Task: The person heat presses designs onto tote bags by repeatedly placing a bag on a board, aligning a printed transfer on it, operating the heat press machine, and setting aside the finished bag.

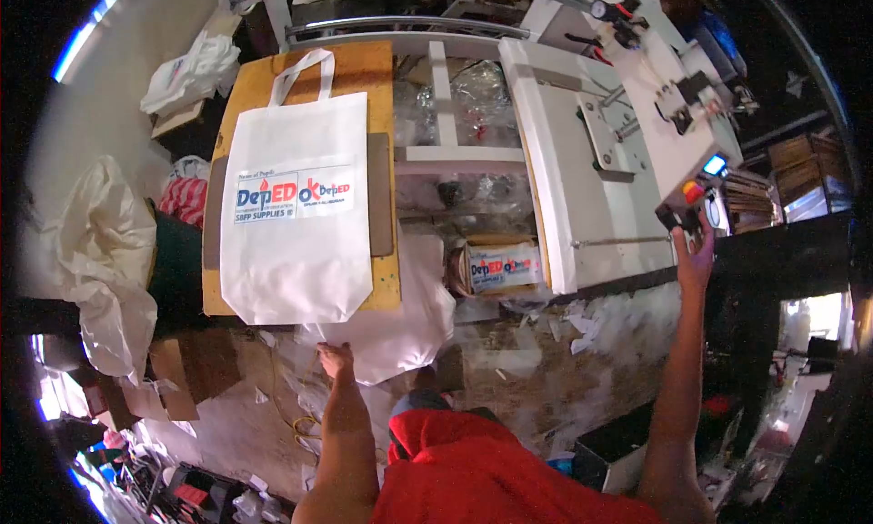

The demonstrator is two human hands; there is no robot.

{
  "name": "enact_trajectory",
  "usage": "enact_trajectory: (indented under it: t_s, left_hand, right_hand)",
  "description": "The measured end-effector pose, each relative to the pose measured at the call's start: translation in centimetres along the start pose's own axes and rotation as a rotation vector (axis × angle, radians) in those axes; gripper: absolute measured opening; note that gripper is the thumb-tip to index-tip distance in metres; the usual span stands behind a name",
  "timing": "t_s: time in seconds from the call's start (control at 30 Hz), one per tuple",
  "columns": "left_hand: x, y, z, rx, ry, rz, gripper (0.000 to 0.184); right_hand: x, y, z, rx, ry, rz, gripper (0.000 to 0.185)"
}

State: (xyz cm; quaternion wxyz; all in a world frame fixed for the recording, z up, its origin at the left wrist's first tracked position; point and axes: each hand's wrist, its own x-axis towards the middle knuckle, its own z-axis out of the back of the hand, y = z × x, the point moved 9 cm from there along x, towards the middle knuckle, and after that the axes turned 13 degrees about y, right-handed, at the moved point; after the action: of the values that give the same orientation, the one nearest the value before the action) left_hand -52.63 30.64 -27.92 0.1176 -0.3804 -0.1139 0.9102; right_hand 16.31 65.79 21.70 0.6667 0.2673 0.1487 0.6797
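Observation:
A white tote bag (pixel 296 265) printed with DepED lettering lies flat on a yellow-edged wooden board (pixel 380 79), its handles toward the far end. Just below the bag's near edge is my left hand (pixel 336 359), fingers apart, beside a second white bag (pixel 405 319) that hangs off the table edge. Whether the fingertips touch either bag is hard to tell. On the right, my right hand (pixel 697 251) reaches up to the front of the press machine's control box (pixel 687 183), near its red-and-yellow button. Its fingers are spread at the box's lower edge.
A white padded platen (pixel 541 179) sits right of the board. Between them, a small box (pixel 498 265) holds printed DepED sheets. White bags (pixel 195 74) are stacked at the back left, and white cloth (pixel 105 242) drapes nearer. Metal rails (pixel 400 24) cross the far end.

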Motion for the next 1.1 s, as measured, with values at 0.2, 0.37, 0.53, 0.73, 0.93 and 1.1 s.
enact_trajectory:
  t_s: [0.2, 0.37, 0.53, 0.73, 0.93, 1.1]
  left_hand:
    - [-1.0, -0.7, 1.1, -0.057, -0.005, -0.270, 0.065]
    - [-3.4, -1.8, 3.7, -0.061, -0.044, -0.244, 0.045]
    - [-3.6, -2.1, 4.3, -0.107, -0.090, -0.380, 0.043]
    - [-13.0, -2.4, 7.6, -0.600, 0.241, -0.669, 0.084]
    - [-21.4, -2.2, 11.0, -0.642, 0.530, -0.721, 0.076]
    - [-13.9, 1.4, 6.2, -0.715, 0.641, -0.464, 0.079]
  right_hand:
    - [-14.2, -2.6, -2.4, 0.217, -0.036, -0.092, 0.073]
    - [-34.3, -5.7, -8.7, 0.093, 0.231, -0.141, 0.064]
    - [-52.1, -9.8, -12.4, -0.399, 0.388, 0.031, 0.055]
    - [-59.3, -9.1, -16.9, 0.670, 0.572, -0.526, 0.057]
    - [-50.9, 5.1, -27.4, 1.619, 0.795, -0.675, 0.082]
    - [-44.2, 8.8, -35.3, 1.334, 0.836, -0.802, 0.079]
